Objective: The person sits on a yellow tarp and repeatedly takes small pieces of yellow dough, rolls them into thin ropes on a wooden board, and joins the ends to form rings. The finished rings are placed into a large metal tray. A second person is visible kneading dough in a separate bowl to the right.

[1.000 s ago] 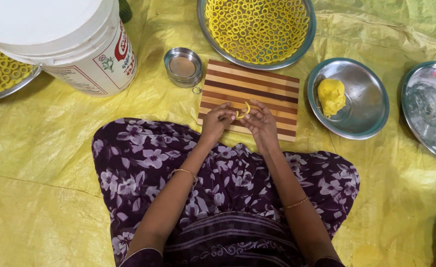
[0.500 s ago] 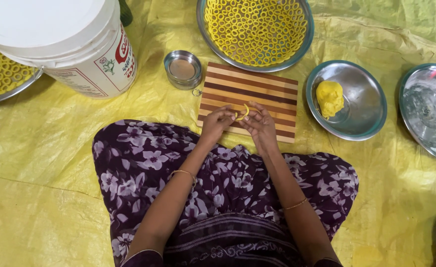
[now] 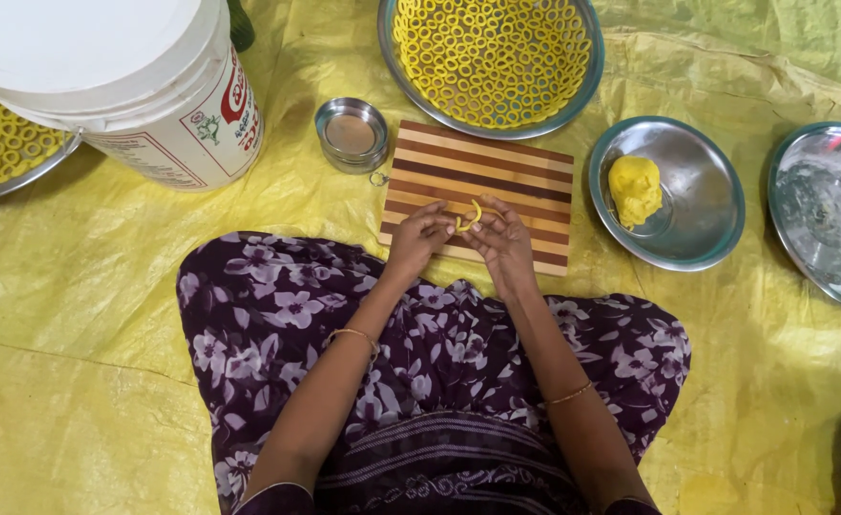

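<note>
- Far left, I see a steel tray point(image 3: 0, 157) of yellow dough rings, half hidden under a big white lidded bucket point(image 3: 124, 86) that stands on the yellow sheet point(image 3: 86, 381)
- Next along, a small round steel tin point(image 3: 352, 135) sits just off the top left corner of the striped wooden board point(image 3: 525, 176)
- The left hand point(image 3: 418, 238) hovers over the board's near edge, thumb and forefinger pinched shut on one end of the thin dough strip point(image 3: 469, 217); the other fingers are curled loosely
- That strip is the piece in hand: a short yellow rope, bent into an open curve between the two hands, just above the board
- Compared with a second ago, I read the curve as a little tighter and the hands barely shifted (the change is slight, so I hold that loosely); to me it means the ends are being brought round toward each other, not yet joined
- The right hand point(image 3: 504, 243) pinches the strip's other end, fingertips closed on it, palm facing inward
- Beyond the board, a wide steel bowl point(image 3: 587, 72) is packed with finished yellow rings point(image 3: 492, 52)
- Right of the board, a steel plate point(image 3: 702, 191) carries a lump of yellow dough point(image 3: 635, 189)
- Far right, another steel plate point(image 3: 830, 219), smeared whitish, holds nothing I can make out
</note>
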